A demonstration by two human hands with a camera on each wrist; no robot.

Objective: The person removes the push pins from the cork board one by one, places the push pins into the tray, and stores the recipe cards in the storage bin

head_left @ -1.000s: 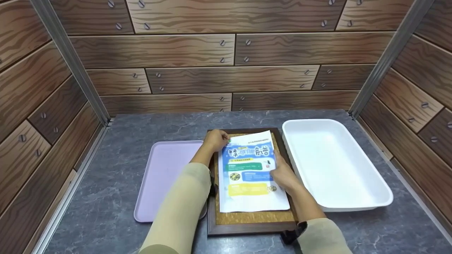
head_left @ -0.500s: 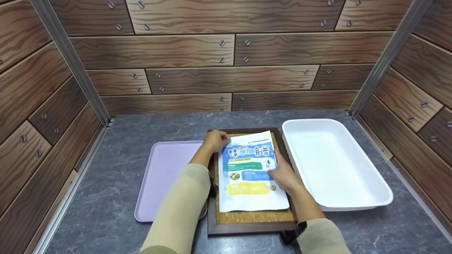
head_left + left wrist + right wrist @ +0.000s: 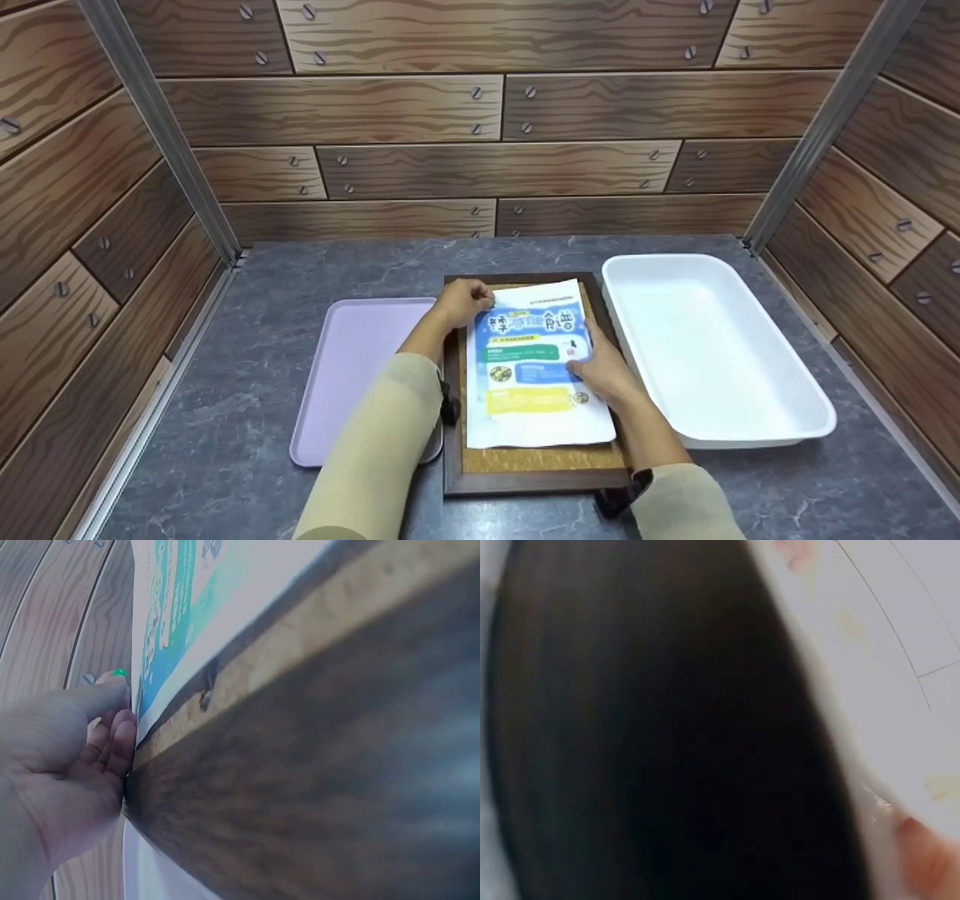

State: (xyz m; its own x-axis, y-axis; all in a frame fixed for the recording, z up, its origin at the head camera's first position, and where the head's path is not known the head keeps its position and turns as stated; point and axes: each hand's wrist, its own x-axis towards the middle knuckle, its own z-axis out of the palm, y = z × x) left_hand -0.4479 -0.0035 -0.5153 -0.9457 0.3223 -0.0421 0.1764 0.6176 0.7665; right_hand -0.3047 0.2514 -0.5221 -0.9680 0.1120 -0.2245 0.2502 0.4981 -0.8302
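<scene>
The right hand (image 3: 606, 373) gripped the printed sheet (image 3: 525, 371) at three o'clock on the framed corkboard (image 3: 544, 459), seemingly to steady it, while the left hand (image 3: 460, 301) pinched a small green object (image 3: 119, 673) at the sheet's eleven o'clock corner, probably keeping that corner in place.

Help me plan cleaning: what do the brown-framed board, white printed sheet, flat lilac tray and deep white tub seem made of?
Brown-framed board: probably matte cork, mottled tan; its dark frame: perhaps wood, faintly streaked.
White printed sheet: likely matte paper, thin with a wavy edge.
Flat lilac tray: probably satin plastic; evenly coloured.
Deep white tub: probably glossy plastic; soft highlights.
</scene>
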